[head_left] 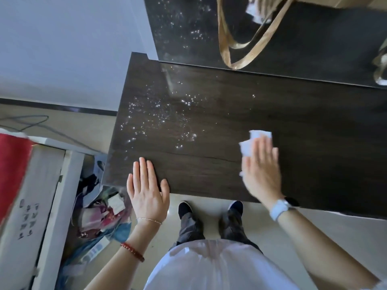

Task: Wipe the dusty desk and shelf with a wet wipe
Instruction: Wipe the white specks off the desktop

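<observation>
Pressing flat on the dark wooden desk (230,114), the right hand (261,170) has its fingers straight over a white wet wipe (254,141) — the wipe shows beyond the fingertips, toward the right of the surface. The left hand (147,189) lies open, palm down, on the near edge, holding nothing. White dust specks (159,118) spread over the desk's left part — well apart from the wipe. A tan strap (247,47) hangs at the far side.

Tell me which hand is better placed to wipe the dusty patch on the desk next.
The right hand: it presses the wet wipe flat on the desk, just right of the dusty patch. The left hand lies flat at the front edge, without any wipe.
</observation>
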Tool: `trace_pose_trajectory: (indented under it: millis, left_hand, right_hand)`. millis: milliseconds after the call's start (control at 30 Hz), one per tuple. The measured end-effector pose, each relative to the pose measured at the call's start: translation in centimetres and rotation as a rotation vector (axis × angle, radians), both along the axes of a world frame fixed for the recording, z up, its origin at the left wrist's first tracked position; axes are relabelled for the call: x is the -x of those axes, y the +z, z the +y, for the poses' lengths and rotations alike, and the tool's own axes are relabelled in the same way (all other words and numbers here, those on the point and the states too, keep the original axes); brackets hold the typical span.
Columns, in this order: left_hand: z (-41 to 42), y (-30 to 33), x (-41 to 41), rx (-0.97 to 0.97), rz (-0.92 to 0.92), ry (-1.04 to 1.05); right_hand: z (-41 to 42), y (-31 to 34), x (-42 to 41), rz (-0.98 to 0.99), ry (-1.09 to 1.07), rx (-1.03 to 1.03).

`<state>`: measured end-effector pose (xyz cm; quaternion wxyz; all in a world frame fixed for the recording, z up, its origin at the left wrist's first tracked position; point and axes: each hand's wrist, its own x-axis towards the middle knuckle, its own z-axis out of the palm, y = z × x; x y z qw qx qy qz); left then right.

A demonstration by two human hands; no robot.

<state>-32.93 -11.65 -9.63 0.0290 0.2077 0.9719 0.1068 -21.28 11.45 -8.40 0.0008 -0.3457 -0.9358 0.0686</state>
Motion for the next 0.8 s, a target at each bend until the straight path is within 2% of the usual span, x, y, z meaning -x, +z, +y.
trace_pose_trajectory:
  millis: [67,100,167,267,333,433,500,567,633,733,800]
  left_hand:
    - [-0.1,0.0,0.1,-0.026,0.005,-0.001]
    - [-0.1,0.1,0.1,-0.042,0.001,-0.010]
    - [-0.6,0.5,0.4,-0.105,-0.008,-0.035]
    - [-2.1,1.5,1.3,-0.267,-0.005,0.024]
    - [-3.4,2.0,1.8,-0.326,0.008,0.141]
    - [-4.5,2.6,2.2,-0.316,0.070,0.180]
    - [-3.6,3.1,1.7,-0.280,0.129,0.028]
    - [-1.1,3.2,0.5,-0.195,0.092,-0.170]
    - [2.1,2.7,-1.0,-0.083,0.016,-0.296]
    - [4.7,1.5,-1.9,0.056,-0.059,-0.321]
    - [3.5,0.8,-1.2,0.106,-0.050,-0.278]
  right_hand:
    - [0.5,0.2,0.8,0.037,-0.268,0.062]
    - [-0.5,0.3,2.2,0.066,-0.334,0.089]
    - [-4.6,0.4,5.4,0.117,-0.208,0.114]
    - [-12.9,0.1,8.6,0.135,0.325,0.203]
    - [-15.2,0.6,9.2,0.153,0.521,0.343]
    - [-13.1,2.3,8.6,0.253,0.467,0.695]
    - [-10.9,3.0,7.4,0.349,0.333,0.744]
    - [-8.5,2.6,5.7,0.400,0.166,0.619]
    - [-6.6,1.6,3.7,0.334,0.018,0.415]
    - [-5.6,0.4,1.8,0.182,-0.005,0.186]
    - [-5.7,0.3,1.6,0.150,0.004,0.150]
